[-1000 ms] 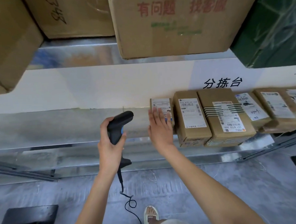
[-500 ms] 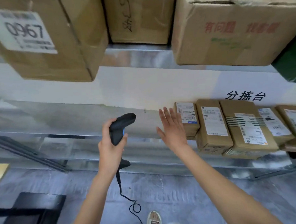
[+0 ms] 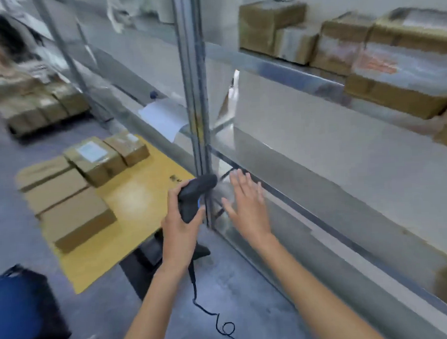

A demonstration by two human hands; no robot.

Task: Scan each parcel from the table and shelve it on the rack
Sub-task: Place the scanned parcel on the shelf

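The left hand (image 3: 180, 230) gripped the black scanner (image 3: 192, 197), its cord trailing to the floor, while the right hand (image 3: 247, 207) hung spread and held nothing beside the rack (image 3: 192, 93). Brown parcels (image 3: 88, 171) sat clustered on the yellow surface (image 3: 141, 204) to the left; more boxes (image 3: 366, 50) lined the upper shelf.

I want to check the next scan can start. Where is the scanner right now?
In the head view, low centre: the left hand grips the black scanner just right of the yellow table, in front of the rack's upright post.

Both forearms bare, no sleeves; left hand (image 3: 180, 227), right hand (image 3: 247, 207) ungloved.
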